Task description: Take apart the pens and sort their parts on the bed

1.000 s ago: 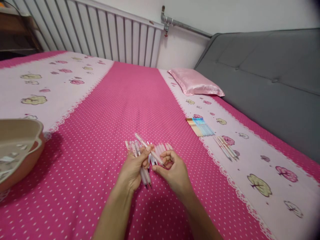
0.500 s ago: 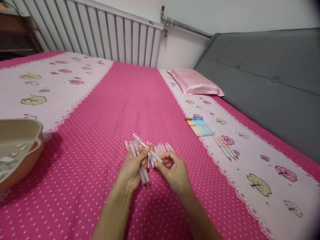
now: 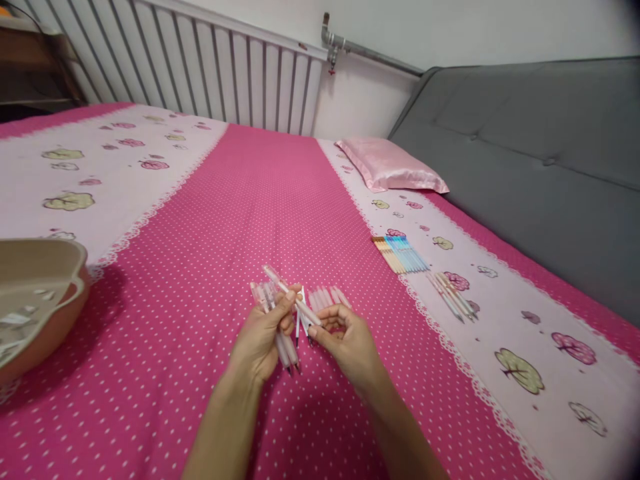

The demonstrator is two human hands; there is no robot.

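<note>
My left hand is closed around several pale pink, clear-barrelled pens, their dark tips pointing down toward me. Its thumb and fingers also grip one pen that slants across to the right. At that pen's lower end, the thumb and fingertips of my right hand are closed on it. White pens with dark tips lie between my hands, partly hidden by the fingers. Just beyond my right hand, a row of pale pink pens rests on the pink dotted bedsheet.
Brown and blue pens lie in a neat row to the right, with a smaller loose group of pens nearer me. A bowl-like basin holding white scraps stands at left. Farther off are a pink pillow, grey headboard and radiator.
The slanted pen and both hands have shifted very slightly left. Both hands keep their hold; the pens lying on the bed have not moved.
</note>
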